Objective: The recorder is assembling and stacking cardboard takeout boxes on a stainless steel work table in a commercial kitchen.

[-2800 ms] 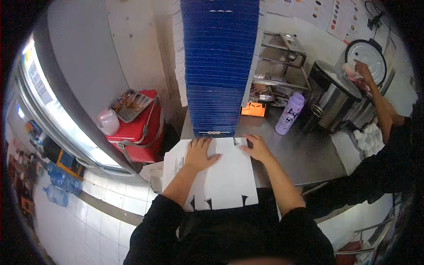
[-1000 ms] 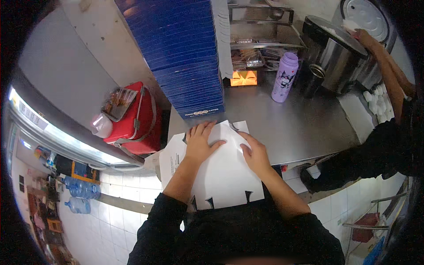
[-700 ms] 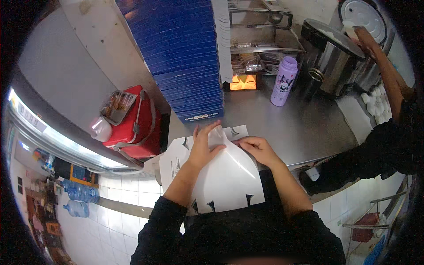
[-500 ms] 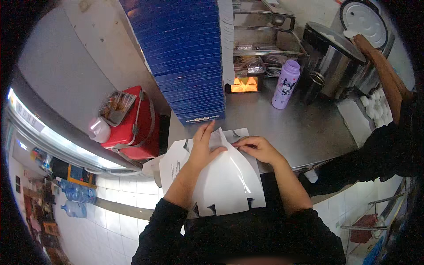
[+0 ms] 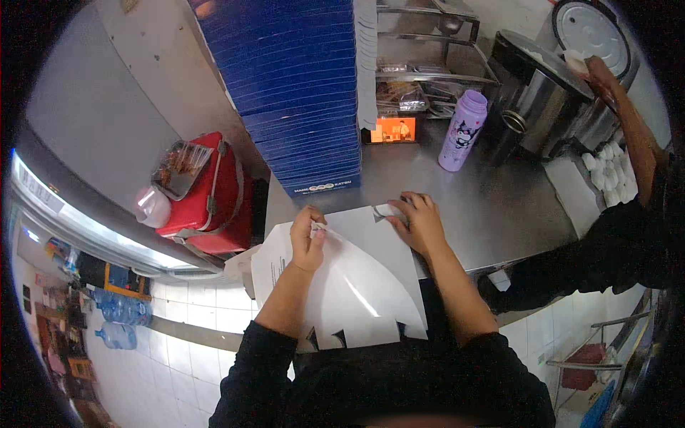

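Observation:
A flat white cardboard box blank [image 5: 360, 296] with slotted edges lies over the near edge of the steel counter, its near panel curving upward. My left hand [image 5: 308, 241] is closed, pinching the raised far-left corner of that panel between thumb and fingers. At the blank's far right corner, my right hand [image 5: 419, 221] is closed on a small slotted flap, bending it up. A tall stack of blue folded cardboard boxes [image 5: 300, 121] stands just beyond the blank.
On the steel counter [image 5: 499, 203] stand a lilac bottle [image 5: 463, 130], a lit phone screen [image 5: 392, 130] and a large steel pot [image 5: 531, 96]. A red cooler [image 5: 214, 203] bears a plastic food tray [image 5: 180, 169] at left. A co-worker's arm [image 5: 628, 118] reaches in at right.
My left hand has drawn back toward me and left, bending the near panel's corner over. My right hand has moved farther out to the far right flap. The co-worker's hand has shifted slightly.

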Available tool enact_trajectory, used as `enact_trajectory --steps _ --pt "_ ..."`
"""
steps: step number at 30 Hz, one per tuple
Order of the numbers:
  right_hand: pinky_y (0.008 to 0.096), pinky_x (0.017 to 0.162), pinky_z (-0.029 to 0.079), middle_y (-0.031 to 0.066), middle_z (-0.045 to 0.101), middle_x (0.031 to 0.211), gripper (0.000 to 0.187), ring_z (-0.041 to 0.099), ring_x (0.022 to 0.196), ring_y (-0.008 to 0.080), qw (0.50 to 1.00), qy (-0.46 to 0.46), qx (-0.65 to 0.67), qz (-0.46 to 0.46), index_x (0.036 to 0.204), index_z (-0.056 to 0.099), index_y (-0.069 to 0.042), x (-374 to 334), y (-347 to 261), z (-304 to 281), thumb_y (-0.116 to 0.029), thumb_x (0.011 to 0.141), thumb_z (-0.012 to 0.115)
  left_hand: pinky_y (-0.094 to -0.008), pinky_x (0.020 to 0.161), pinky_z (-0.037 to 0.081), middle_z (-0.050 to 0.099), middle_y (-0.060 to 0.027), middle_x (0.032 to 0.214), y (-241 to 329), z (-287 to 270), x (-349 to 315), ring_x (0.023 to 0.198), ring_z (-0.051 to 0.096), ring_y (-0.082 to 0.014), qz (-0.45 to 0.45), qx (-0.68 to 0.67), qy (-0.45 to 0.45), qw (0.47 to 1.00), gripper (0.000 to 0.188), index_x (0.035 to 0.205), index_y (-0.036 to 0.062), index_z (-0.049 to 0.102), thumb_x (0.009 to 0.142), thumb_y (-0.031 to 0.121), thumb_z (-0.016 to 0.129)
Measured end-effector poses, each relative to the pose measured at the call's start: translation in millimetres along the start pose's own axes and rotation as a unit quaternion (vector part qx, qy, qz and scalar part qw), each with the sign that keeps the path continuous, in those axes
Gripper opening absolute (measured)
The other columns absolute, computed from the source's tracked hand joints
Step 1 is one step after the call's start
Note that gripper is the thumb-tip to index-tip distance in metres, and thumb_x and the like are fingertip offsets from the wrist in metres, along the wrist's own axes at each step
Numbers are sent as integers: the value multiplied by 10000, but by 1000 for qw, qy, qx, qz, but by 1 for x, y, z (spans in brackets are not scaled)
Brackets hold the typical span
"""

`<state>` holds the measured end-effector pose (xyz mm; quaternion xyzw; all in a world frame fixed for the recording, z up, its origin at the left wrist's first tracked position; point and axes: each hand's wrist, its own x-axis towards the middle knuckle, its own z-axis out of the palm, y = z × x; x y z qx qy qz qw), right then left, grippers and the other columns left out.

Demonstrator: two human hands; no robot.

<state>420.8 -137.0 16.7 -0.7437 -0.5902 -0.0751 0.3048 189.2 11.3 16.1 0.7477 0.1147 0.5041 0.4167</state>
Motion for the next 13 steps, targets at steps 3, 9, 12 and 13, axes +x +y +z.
enact_trajectory --steps 3,9,12,13 --pt "468 951 421 124 606 1218 387 510 1175 314 1000 0 -9 -1 1150 693 -134 1 -1 -3 -322 817 761 -319 708 387 493 -104 810 2 4 1 748 482 -208 10 -17 9 1000 478 859 0 504 932 470 549" --pt "379 873 497 149 625 1133 545 614 997 330 977 -12 146 157 1271 594 -69 -5 -21 1 -122 768 799 -307 687 362 443 -67 780 6 5 5 729 441 -179 10 -51 20 998 529 830 13 469 951 526 513" --pt "347 894 511 186 625 1182 686 639 1033 333 971 -15 160 178 1367 510 -70 -24 -35 -5 -61 748 805 -306 696 361 449 -70 798 6 5 5 747 446 -178 5 -35 22 999 562 840 19 471 944 570 513" --pt "345 959 496 195 617 1248 706 628 1132 332 964 -16 200 176 1387 500 -75 -28 -37 -6 -79 752 808 -309 696 361 449 -74 802 6 5 4 748 443 -177 2 -32 22 999 565 837 24 471 943 577 514"
